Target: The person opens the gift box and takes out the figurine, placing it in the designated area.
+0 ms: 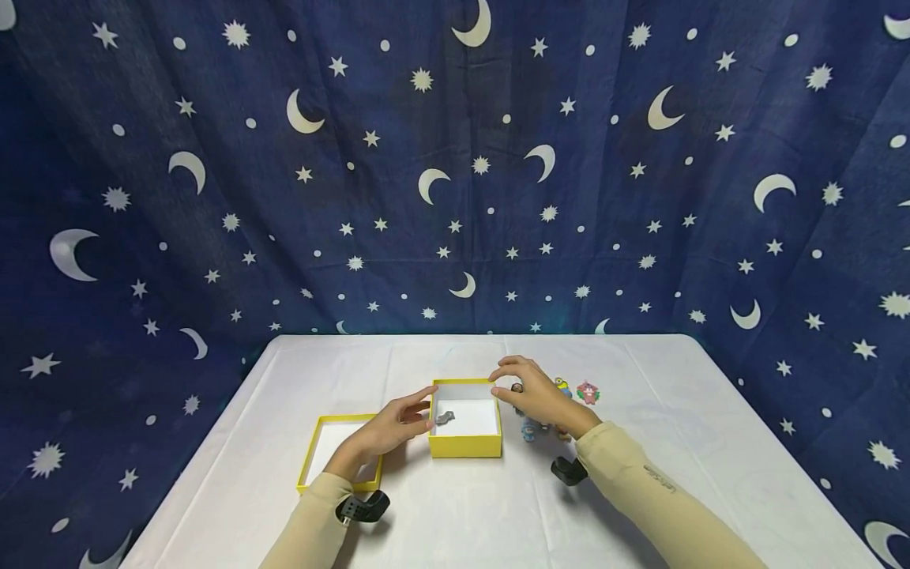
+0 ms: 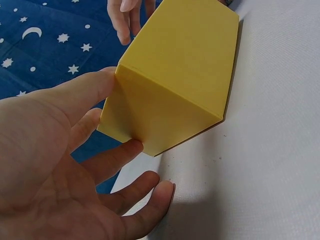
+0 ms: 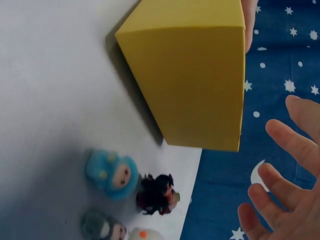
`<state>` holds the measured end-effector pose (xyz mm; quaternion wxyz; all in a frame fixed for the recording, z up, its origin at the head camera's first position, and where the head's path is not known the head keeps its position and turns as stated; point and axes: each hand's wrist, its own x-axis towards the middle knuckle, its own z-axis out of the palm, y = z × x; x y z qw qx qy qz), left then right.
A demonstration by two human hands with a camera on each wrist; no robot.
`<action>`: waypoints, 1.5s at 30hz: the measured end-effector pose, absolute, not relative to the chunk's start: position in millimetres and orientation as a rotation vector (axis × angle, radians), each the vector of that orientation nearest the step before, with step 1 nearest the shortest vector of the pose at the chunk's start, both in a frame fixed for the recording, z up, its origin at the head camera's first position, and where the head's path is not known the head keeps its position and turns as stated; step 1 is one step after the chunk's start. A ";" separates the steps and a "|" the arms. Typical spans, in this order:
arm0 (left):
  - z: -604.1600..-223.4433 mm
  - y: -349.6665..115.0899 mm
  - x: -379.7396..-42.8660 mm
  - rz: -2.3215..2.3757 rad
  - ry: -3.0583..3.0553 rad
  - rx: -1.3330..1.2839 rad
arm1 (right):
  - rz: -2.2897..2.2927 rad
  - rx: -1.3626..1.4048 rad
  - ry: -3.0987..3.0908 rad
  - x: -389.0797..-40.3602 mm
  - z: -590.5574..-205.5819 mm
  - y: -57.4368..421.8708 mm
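Note:
An uncovered yellow box with a white inside stands on the table. A small grey object lies in it, too small to name. The left hand is at the box's left wall; in the left wrist view its thumb and a fingertip touch the yellow cardboard, and the other fingers are spread. Over the right rim hovers the right hand, palm down. The right wrist view shows its fingers apart from the box and holding nothing. Beside that hand stand small figurines, including a blue one and a black-haired one.
The yellow-rimmed lid lies inside up at the left, partly behind the left hand. A pink figurine and a yellow-and-blue one stand beyond the right hand. A dark blue star-patterned curtain hangs behind the white table.

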<state>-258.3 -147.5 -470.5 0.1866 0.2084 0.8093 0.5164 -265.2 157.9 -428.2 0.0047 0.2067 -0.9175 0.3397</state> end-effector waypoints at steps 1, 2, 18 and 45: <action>-470.5 -147.6 -258.2 1.456 2.278 0.586 | 1.061 0.647 -2.880 -265.5 -428.4 155.5; -470.5 -147.6 -258.2 1.458 2.276 0.585 | 1.062 0.649 -2.885 -265.8 -428.5 153.1; -470.4 -148.6 -259.4 1.456 2.270 0.574 | 0.887 0.763 -2.895 -267.6 -435.3 117.4; -469.0 -148.0 -257.0 1.453 2.259 0.612 | 0.733 0.783 -3.004 -283.4 -447.4 87.4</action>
